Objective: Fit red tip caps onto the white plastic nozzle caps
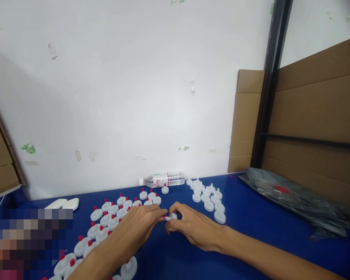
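My left hand [137, 227] and my right hand [192, 227] meet over the blue table [251, 221], fingertips together on a small white cap piece [170, 217] with a red tip showing at the left fingers. White disc caps with red tips [105, 223] lie in a crowd under and left of my left hand. A cluster of plain white caps [208, 196] sits just beyond my right hand.
A clear water bottle [163, 179] lies on its side against the white wall. Two white oval pieces [62, 203] rest at the left. A dark plastic bag [294, 194] covers the table's right side, before cardboard sheets [315, 116] and a black post [270, 81].
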`<state>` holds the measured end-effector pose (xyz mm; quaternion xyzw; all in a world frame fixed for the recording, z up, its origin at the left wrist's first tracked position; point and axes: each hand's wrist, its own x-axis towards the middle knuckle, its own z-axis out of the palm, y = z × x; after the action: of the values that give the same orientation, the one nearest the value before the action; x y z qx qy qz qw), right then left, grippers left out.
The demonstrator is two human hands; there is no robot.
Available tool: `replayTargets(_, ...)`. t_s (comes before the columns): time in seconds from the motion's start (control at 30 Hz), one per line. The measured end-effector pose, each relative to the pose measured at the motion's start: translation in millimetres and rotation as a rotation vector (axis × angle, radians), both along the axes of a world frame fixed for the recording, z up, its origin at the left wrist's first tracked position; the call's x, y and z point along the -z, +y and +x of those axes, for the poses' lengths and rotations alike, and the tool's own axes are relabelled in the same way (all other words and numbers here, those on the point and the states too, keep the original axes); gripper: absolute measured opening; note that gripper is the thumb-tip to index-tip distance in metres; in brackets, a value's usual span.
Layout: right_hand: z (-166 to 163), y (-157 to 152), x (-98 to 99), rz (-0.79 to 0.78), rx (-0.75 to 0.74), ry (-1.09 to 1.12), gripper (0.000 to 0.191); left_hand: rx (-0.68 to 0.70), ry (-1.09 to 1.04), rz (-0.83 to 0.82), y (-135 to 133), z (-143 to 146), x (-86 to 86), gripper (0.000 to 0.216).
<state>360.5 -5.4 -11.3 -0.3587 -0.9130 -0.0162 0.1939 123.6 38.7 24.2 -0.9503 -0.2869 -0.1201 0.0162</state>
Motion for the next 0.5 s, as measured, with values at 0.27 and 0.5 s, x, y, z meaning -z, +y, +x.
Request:
replayTargets(0.27, 0, 1, 3.2, -0.022, 0.009, -0.016, 0.040, -0.036, 0.012, -0.029, -8, 3, 0.1, 0.033)
replayTargets(0.5, -1, -1, 0.8, -0.046, -0.019, -0.067, 0.043, -0.037, -0.015, -0.086, -14, 6, -0.6, 0.033)
